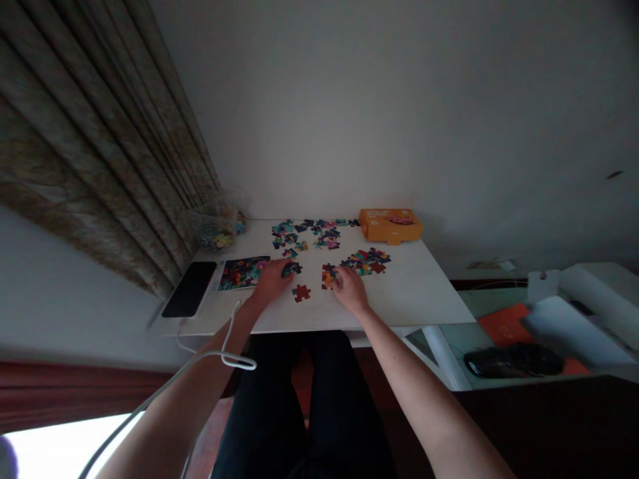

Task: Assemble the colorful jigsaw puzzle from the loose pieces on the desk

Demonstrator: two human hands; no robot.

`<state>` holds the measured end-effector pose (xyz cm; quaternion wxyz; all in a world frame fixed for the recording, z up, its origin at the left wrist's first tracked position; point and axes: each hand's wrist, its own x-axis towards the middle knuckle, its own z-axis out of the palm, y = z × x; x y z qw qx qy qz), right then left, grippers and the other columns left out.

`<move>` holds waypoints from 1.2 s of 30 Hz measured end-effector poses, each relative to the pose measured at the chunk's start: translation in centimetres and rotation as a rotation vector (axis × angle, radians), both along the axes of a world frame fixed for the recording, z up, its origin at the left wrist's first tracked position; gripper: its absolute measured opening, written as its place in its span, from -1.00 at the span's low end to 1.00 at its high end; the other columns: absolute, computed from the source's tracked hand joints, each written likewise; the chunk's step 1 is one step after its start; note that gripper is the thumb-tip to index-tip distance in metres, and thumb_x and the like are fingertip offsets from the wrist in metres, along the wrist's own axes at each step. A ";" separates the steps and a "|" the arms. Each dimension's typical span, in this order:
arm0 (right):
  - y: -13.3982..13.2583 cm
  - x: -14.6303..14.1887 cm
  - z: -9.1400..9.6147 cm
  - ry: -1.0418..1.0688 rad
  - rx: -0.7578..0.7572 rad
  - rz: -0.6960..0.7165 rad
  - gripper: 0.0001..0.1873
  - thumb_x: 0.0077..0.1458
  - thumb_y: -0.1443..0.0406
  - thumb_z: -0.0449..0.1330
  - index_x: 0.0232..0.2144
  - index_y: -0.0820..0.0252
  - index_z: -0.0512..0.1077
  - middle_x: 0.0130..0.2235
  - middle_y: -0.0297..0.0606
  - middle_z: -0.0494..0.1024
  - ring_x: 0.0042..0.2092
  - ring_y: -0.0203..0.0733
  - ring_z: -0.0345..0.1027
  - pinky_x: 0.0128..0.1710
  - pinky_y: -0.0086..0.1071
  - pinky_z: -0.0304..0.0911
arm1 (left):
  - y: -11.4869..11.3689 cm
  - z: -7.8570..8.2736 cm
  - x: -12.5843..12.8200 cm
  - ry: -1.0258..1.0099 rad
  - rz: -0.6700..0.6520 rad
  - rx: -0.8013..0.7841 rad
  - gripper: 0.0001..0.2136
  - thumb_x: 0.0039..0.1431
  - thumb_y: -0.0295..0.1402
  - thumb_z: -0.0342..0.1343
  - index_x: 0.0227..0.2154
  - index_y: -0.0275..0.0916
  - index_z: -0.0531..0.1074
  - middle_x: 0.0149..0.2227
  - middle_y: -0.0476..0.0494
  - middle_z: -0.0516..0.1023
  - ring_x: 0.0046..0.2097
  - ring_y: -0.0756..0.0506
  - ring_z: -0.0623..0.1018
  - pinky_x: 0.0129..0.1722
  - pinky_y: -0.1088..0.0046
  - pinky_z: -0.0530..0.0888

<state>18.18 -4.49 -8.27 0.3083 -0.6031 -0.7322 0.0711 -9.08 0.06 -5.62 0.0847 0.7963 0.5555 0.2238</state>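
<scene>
I sit at a small white table (419, 286) strewn with colourful jigsaw pieces. My left hand (272, 279) rests on the table with its fingers curled over a dark blue piece (290, 269). My right hand (348, 287) pinches an orange and dark piece (328, 275) at the table's middle. A single red piece (301, 293) lies loose between my hands. Several pieces (309, 234) are scattered at the back, and a small joined cluster (369, 261) lies just right of my right hand.
An orange puzzle box (390, 225) stands at the back right. A printed picture card (243, 273) and a black phone (190, 289) lie at the left, a clear bag of pieces (214, 229) behind them. A white cable (219, 352) crosses my left forearm. Curtains hang left.
</scene>
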 end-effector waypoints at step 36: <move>-0.3 -0.3 0.5 -0.056 -0.038 0.014 -0.72 0.24 0.20 0.23 -0.03 0.00 0.61 0.10 -0.22 0.60 0.10 0.03 0.38 0.10 -0.10 0.28 | -2.5 -0.3 3.4 -0.076 -0.235 0.012 -0.69 0.14 -0.46 0.23 -0.04 -0.14 0.55 0.01 -0.19 0.65 0.08 -0.22 0.59 0.17 0.16 0.47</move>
